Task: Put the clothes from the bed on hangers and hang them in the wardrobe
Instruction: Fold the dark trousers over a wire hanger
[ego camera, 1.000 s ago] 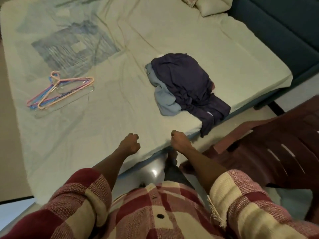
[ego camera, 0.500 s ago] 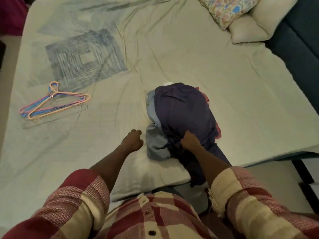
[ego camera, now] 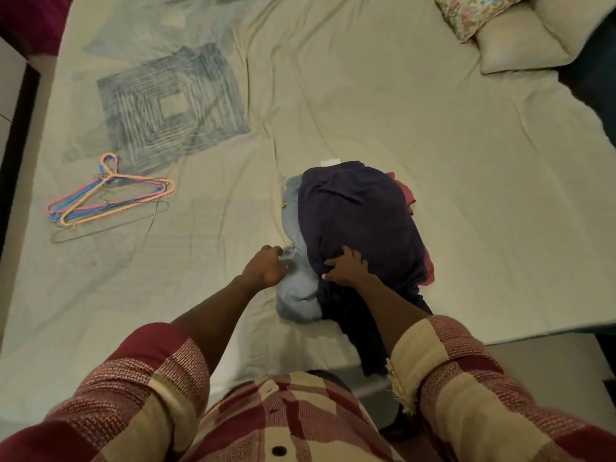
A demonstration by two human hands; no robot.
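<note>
A heap of clothes lies near the bed's (ego camera: 366, 95) near edge: a dark navy garment (ego camera: 360, 221) on top, its long axis running from near edge to far, one end drooping over that edge. A light blue garment (ego camera: 295, 288) and something pink (ego camera: 405, 195) sit beneath. A white tag (ego camera: 330, 162) shows at the far end; any writing is unreadable. The right hand (ego camera: 346, 270) rests on the navy cloth, fingers spread. The left hand (ego camera: 266, 266), fingers curled, seems to pinch the blue fabric. Hangers (ego camera: 110, 198) lie toward the left edge.

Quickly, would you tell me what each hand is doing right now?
Left hand: fingers curled, touching the light blue garment; grip unclear.
Right hand: open, resting on the dark navy garment.
</note>
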